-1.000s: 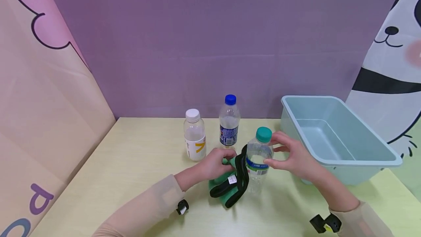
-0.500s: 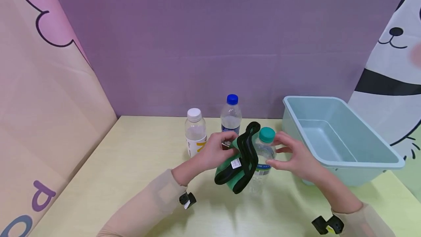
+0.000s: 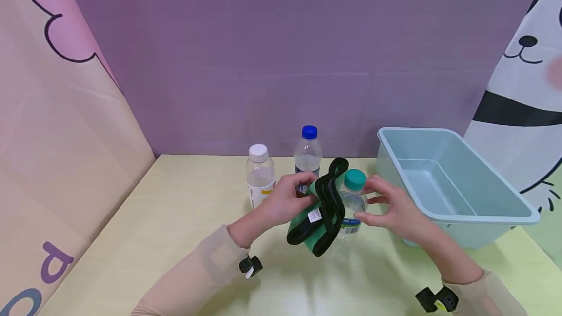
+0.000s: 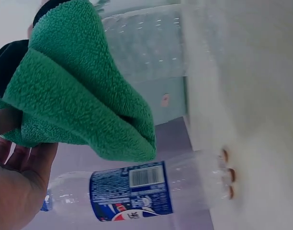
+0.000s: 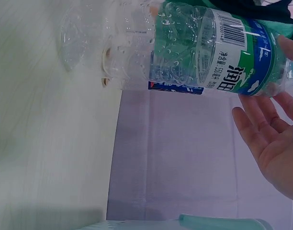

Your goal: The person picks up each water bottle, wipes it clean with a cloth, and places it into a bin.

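My left hand (image 3: 287, 201) pinches a folded green cloth (image 3: 317, 218) with black edging, held up off the table. The cloth's fluffy side fills the upper part of the left wrist view. Just right of it, a clear plastic bottle (image 3: 352, 201) with a teal cap stands upright, partly hidden by the cloth. My right hand (image 3: 395, 211) holds that bottle by its upper half, thumb in front and fingers behind. Its white, green and blue label (image 5: 244, 52) shows in the right wrist view.
Behind my left hand stand a white-capped bottle (image 3: 260, 174) and a blue-capped bottle (image 3: 308, 152) with a blue label. A light blue plastic basin (image 3: 474, 218) sits at the right of the pale table (image 3: 197, 189). A purple backdrop (image 3: 263, 62) hangs behind.
My left hand has lifted the cloth upward and slightly right, in front of the teal-capped bottle and partly over the blue-capped one. My right hand has stayed at its bottle.
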A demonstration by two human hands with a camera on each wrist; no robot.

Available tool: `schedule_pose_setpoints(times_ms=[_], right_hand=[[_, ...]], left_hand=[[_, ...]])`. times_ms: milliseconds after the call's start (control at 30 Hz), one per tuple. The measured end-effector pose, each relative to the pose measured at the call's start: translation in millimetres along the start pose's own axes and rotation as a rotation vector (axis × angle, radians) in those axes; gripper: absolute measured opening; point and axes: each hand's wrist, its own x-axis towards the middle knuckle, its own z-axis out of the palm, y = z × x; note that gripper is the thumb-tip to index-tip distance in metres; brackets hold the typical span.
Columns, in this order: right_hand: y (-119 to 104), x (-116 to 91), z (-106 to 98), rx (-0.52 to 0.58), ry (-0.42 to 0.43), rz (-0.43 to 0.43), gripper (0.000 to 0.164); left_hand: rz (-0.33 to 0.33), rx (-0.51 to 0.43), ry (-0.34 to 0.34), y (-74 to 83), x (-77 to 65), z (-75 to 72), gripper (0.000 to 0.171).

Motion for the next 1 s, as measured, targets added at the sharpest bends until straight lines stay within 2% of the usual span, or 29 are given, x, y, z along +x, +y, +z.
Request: schedule_pose_setpoints(times_ms=[267,533,667,833,1000], right_hand=[[0.0,0.1,0.4,-0.001,0.001,-0.002,0.049],[-4.3,1.6,-0.5,-0.012,-0.007,0.021,0.045],[-5.7,2.6,-0.2,-0.019,-0.016,0.038,0.045],[-4.8,2.3,-0.3,-0.015,-0.016,0.033,0.046],[-3.2,1.6,-0.1,-0.002,-0.014,0.014,0.047]], left_hand=[[-0.006,0.018,-0.082,-14.7,-7.0,5.7,0.013],[0.000,0.131,-0.189,-36.2,-11.4,14.7,0.015],[-0.002,0.149,-0.229,-45.2,-13.4,17.6,0.016],[0.005,0.151,-0.229,-51.3,-14.4,19.3,0.017],[0.026,0.131,-0.179,-50.7,-16.8,17.8,0.016]])
